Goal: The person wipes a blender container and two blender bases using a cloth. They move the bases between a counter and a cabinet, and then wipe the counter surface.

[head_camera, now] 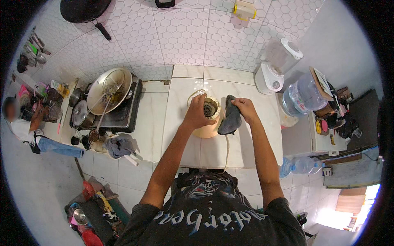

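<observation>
On the tiled counter (181, 150) before me stands a cream blender motor base (205, 132), its round dark socket (211, 108) facing up. My left hand (196, 113) grips the left side of its upper part, thumb and fingers spread around the rim. A dark grey cloth (231, 118) hangs from my right hand (245, 107), pinched by one end just right of the base. The cloth's lower end is close to the base; whether they touch I cannot tell. A pale power cord (227, 150) runs toward the counter's front edge.
Left, a large wok (107, 92) with a strainer tilts on a gas stove (132, 107); a grey cloth (120, 146) lies nearby. A white blender (269, 78) stands at the back right, beside a large water bottle (303, 95). Another person (26, 129) is at the far left.
</observation>
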Motion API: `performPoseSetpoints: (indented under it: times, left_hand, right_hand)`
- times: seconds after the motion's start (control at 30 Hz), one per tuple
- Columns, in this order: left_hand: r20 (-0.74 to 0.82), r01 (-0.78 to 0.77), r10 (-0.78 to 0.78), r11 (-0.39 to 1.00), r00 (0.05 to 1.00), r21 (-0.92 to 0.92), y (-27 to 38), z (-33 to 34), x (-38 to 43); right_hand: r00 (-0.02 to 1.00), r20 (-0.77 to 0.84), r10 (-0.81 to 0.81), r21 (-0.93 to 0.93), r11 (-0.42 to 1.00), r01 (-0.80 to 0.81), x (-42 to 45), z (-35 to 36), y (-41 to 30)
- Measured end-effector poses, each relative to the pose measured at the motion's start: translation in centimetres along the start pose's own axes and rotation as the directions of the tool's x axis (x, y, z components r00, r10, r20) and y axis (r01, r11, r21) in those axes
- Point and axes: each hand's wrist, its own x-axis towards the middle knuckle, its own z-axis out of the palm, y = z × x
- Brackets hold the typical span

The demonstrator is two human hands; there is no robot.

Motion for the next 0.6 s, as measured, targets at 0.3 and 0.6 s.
performPoseSetpoints:
  times: [0.3, 0.6]
  left_hand:
    - [-0.065, -0.074, 0.075, 0.997, 0.995, 0.011, 0.1, 0.3, -0.6]
    - [-0.208, 0.075, -0.073, 0.997, 0.975, 0.002, 2.0, 1.9, -1.6]
  right_hand:
    - [0.905, -0.275, -0.325, -0.123, 0.945, 0.302, -5.9, 7.8, 4.3]
    - [0.919, -0.391, -0.052, 0.392, 0.894, 0.217, -9.8, 4.1, 5.1]
